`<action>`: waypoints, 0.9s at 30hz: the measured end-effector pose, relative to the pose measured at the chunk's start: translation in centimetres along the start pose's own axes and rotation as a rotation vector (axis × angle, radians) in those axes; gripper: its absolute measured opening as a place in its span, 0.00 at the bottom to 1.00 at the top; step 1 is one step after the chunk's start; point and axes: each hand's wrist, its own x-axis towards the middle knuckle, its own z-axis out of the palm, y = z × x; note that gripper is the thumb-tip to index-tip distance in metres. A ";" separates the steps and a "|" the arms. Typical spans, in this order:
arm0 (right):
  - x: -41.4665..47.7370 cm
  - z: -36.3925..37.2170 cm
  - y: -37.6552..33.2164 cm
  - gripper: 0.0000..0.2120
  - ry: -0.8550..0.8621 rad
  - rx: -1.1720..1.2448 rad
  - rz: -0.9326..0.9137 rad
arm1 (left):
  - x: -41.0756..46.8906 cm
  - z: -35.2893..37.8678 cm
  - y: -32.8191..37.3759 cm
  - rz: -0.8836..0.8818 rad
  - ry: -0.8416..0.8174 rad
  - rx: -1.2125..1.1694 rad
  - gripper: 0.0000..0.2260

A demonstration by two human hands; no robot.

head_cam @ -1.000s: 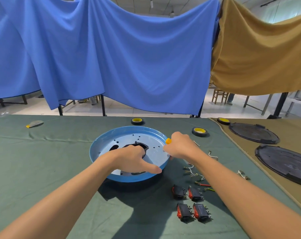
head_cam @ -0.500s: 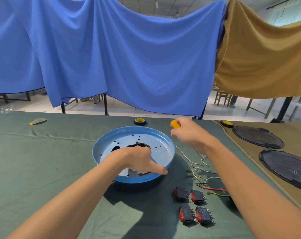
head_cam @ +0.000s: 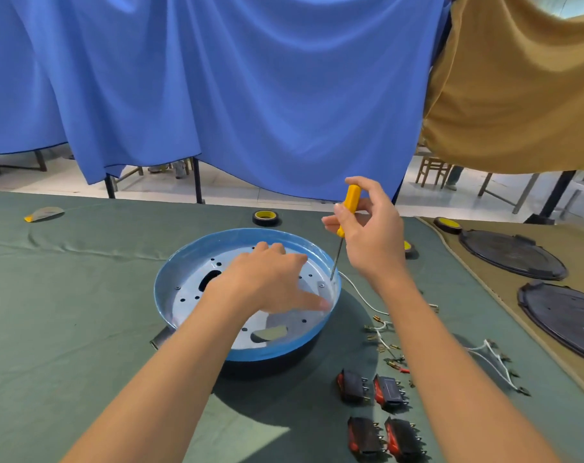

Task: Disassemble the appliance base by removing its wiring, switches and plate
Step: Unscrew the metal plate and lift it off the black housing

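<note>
Screwdriver with a yellow handle stands nearly upright in the right grip, thumb and fingers pinched round the handle. Its metal tip is down inside the right side of the blue appliance base, just beside a screw in the silver plate. The left grip holds nothing. It lies palm down on that plate, fingers loosely spread, thumb pointing right toward the rim. The base sits in the middle of the green-clothed bench. Just right of it lie loose wires, and a white lead runs up to the base's right wall. At near right, four black-and-red switches lie in two pairs. A tape roll sits beyond the base, and two black round covers rest on tan cloth at far right.
</note>
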 end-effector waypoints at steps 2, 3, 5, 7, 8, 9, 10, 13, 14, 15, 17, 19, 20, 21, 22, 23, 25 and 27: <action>0.1 0.3 0.4 0.13 -0.018 -0.026 -0.028 | 0.2 0.5 0.5 0.068 -0.034 -0.030 0.32; 0.1 0.4 0.6 0.13 -0.023 -0.025 -0.035 | 0.3 0.8 0.5 0.096 -0.070 -0.032 0.30; 0.0 0.6 0.9 0.13 -0.033 -0.028 -0.048 | 0.6 1.3 0.2 0.136 -0.123 0.000 0.28; -0.1 0.7 1.0 0.14 -0.041 -0.039 -0.059 | 0.6 1.5 -0.2 0.151 -0.128 0.022 0.28; -0.1 0.7 1.1 0.14 -0.044 -0.043 -0.062 | 0.6 1.5 -0.4 0.153 -0.133 0.018 0.29; -0.2 0.8 1.1 0.14 -0.044 -0.043 -0.063 | 0.5 1.5 -0.7 0.152 -0.140 0.009 0.30; -0.2 0.9 1.1 0.14 -0.044 -0.040 -0.066 | 0.5 1.5 -0.8 0.148 -0.146 -0.002 0.31; -0.3 1.1 1.2 0.14 -0.046 -0.037 -0.076 | 0.5 1.5 -0.9 0.143 -0.145 -0.023 0.31; -0.4 1.1 1.2 0.14 -0.047 -0.038 -0.075 | 0.4 1.5 -0.8 0.146 -0.142 -0.026 0.31; -0.4 1.1 1.2 0.14 -0.049 -0.041 -0.074 | 0.4 1.5 -0.7 0.148 -0.140 -0.028 0.31; -0.4 1.1 1.3 0.14 -0.051 -0.052 -0.072 | 0.4 1.5 -0.5 0.151 -0.140 -0.027 0.31; -0.5 1.0 1.4 0.13 -0.046 -0.058 -0.067 | 0.4 1.4 -0.5 0.152 -0.140 -0.026 0.31; -0.5 1.0 1.3 0.13 -0.043 -0.057 -0.065 | 0.4 1.4 -0.5 0.152 -0.140 -0.027 0.31; -0.5 1.0 1.3 0.12 -0.043 -0.054 -0.062 | 0.4 1.4 -0.6 0.151 -0.140 -0.030 0.31; -0.5 1.0 1.3 0.12 -0.046 -0.051 -0.059 | 0.4 1.4 -0.6 0.151 -0.139 -0.035 0.31; -0.6 1.0 1.3 0.12 -0.051 -0.052 -0.059 | 0.4 1.4 -0.6 0.151 -0.139 -0.038 0.31; -0.7 1.1 1.2 0.12 -0.067 -0.065 -0.063 | 0.3 1.5 -0.6 0.152 -0.135 -0.041 0.31; -0.7 1.2 1.0 0.12 -0.082 -0.092 -0.071 | 0.3 1.6 -0.7 0.151 -0.133 -0.047 0.31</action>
